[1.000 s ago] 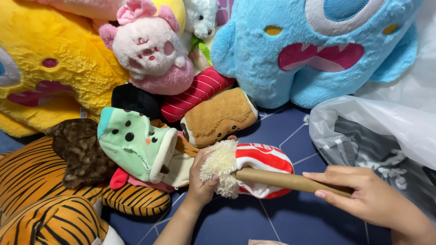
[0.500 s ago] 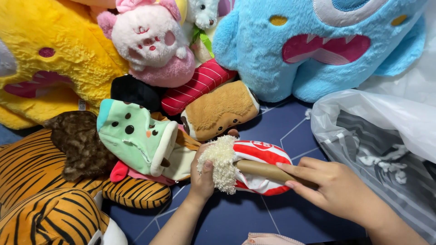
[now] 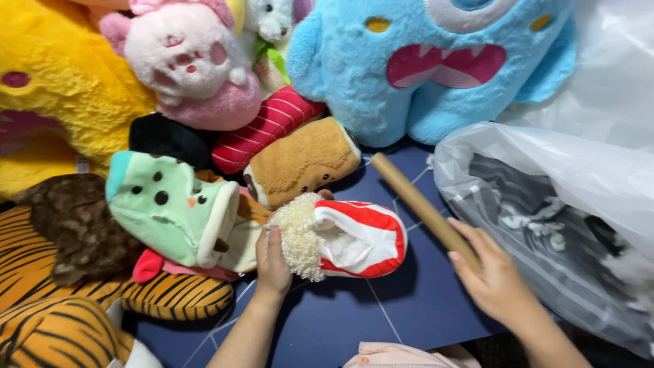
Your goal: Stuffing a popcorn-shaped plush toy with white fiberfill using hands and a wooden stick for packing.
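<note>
Gripping is happening on both sides: the left hand (image 3: pixel 272 262) is closing its fingers on the fuzzy cream rim of the red-and-white striped plush (image 3: pixel 347 238), and the right hand (image 3: pixel 494 283) is wrapping loosely around the lower end of a tan cardboard tube (image 3: pixel 417 202), which is slanting away toward 11 o'clock, clear of the plush.

Going by size, the blue monster plush (image 3: pixel 436 65) is filling 12 to 1 o'clock, the yellow plush (image 3: pixel 54 88) is sitting at 10 o'clock, and the tiger plush (image 3: pixel 61 300) is lying at 8 o'clock. A clear plastic bag (image 3: pixel 565 218) of what is probably loose stuffing — the film is blurring it — is slumping at 3 o'clock. Smaller ones are crowding the middle: a pink-and-white plush (image 3: pixel 187 65), a mint-green plush (image 3: pixel 167 208), a brown toast-shaped plush (image 3: pixel 303 163), a red striped roll (image 3: pixel 262 129) and a black plush (image 3: pixel 167 140).

As for progress, I am judging the work as part-way: the striped plush is lying on the dark blue mat (image 3: pixel 381 307) at centre with its mouth open toward 9 o'clock, the tube is sitting outside it, and the bag is looking far from emptied.

Counting: two hands, one tube, one bag, one striped plush, eight other plush toys named.
</note>
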